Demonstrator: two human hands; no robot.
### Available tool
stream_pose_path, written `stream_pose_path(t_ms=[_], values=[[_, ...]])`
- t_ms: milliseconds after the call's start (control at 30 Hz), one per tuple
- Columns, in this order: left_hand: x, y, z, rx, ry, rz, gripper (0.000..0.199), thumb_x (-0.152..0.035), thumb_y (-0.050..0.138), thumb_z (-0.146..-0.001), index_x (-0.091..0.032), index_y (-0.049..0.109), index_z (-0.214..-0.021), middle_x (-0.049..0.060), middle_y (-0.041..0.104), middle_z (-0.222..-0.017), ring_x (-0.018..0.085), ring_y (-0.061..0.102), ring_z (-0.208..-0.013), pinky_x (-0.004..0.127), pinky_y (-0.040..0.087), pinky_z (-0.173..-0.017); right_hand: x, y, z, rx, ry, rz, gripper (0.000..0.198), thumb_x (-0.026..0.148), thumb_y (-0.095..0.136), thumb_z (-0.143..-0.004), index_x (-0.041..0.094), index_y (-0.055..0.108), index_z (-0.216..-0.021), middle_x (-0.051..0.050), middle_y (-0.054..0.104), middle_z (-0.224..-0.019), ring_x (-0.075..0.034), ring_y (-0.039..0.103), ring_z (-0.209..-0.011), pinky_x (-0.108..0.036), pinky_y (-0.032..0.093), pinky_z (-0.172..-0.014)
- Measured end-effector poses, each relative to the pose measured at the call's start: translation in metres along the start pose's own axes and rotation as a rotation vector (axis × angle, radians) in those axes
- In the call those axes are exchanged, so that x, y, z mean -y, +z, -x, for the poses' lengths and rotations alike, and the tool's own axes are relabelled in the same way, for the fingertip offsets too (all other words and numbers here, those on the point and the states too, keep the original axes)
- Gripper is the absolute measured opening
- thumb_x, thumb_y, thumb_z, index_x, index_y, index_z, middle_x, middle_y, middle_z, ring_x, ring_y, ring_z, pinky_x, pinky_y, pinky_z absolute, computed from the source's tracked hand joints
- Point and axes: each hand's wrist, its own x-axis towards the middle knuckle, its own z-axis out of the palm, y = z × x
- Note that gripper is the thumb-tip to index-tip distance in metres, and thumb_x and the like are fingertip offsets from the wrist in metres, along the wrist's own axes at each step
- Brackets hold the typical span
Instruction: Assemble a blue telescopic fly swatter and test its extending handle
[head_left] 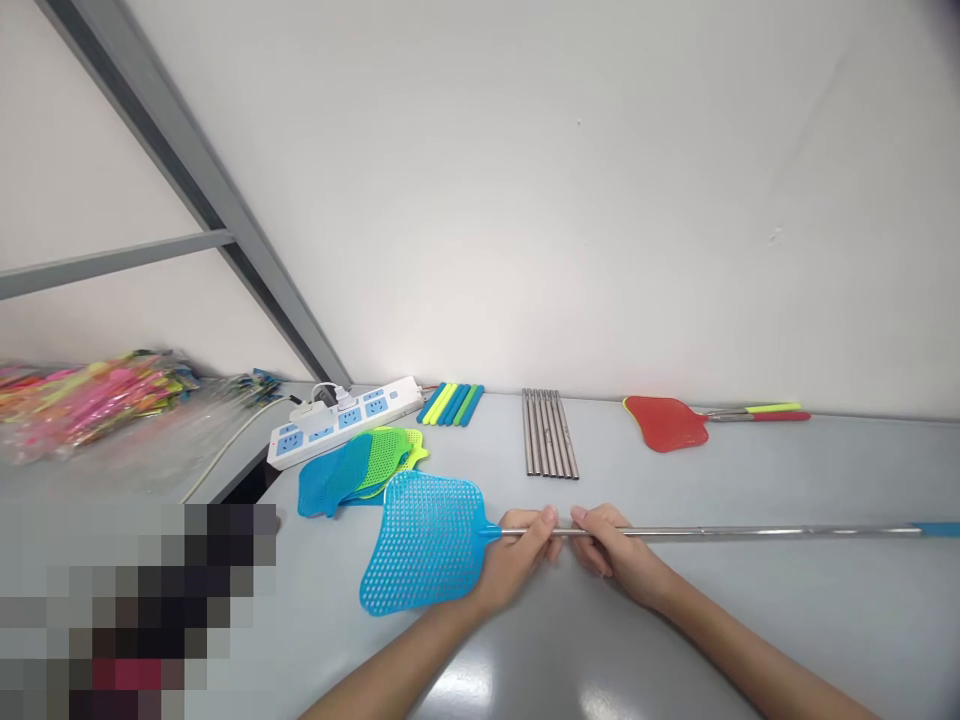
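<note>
A blue fly swatter [431,545] with a perforated head lies sideways across both hands, its telescopic metal rod stretched out to the right and ending in a blue handle. My left hand [525,550] is closed round the rod, just beside the neck of the head. Slightly to its right, my right hand [611,540] grips the same rod between thumb and fingers. Behind the held head lies a fanned pile of blue, green and yellow swatter heads [386,460]. Further back are a row of metal rods [547,435] and several blue, yellow and green handles [451,404].
Swatters with a red head [666,423] on top lie at the back right. A white power strip [352,420] with plugs sits at the back left. Beyond a gap, bagged colourful items [112,400] rest on another surface. A wall borders the grey table [750,620].
</note>
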Motion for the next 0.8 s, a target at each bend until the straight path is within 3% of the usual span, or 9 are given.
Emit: stream_pose_path(t_ms=[233, 467, 800], values=[[0.009, -0.008, -0.005, -0.195, 0.036, 0.14, 0.061, -0.052, 0.015, -0.081, -0.016, 0.045, -0.041, -0.004, 0.025, -0.031, 0.007, 0.023, -0.034, 0.024, 0.019, -0.042, -0.008, -0.004, -0.003, -0.007, -0.029, -0.171, 0.055, 0.033, 0.035, -0.084, 0.018, 0.032, -0.031, 0.004, 0.024, -0.031, -0.008, 0.026, -0.036, -0.027, 0.018, -0.043], [0.01, -0.007, -0.002, -0.141, 0.003, 0.126, 0.056, -0.048, 0.019, -0.082, -0.016, 0.045, -0.045, -0.004, 0.028, -0.032, 0.007, 0.026, -0.034, 0.023, 0.019, -0.042, -0.003, -0.003, -0.004, -0.029, -0.01, -0.298, 0.052, 0.03, 0.039, -0.083, 0.018, 0.032, -0.032, 0.006, 0.021, -0.03, -0.008, 0.025, -0.036, -0.028, 0.016, -0.044], [0.01, -0.014, -0.008, -0.268, -0.006, 0.276, 0.059, -0.053, 0.018, -0.08, -0.015, 0.042, -0.043, -0.004, 0.026, -0.034, 0.006, 0.021, -0.034, 0.024, 0.012, -0.039, 0.002, -0.006, -0.007, -0.148, -0.039, -0.509, 0.051, 0.03, 0.034, -0.084, 0.019, 0.03, -0.034, 0.007, 0.016, -0.031, -0.008, 0.023, -0.034, -0.029, 0.019, -0.048]])
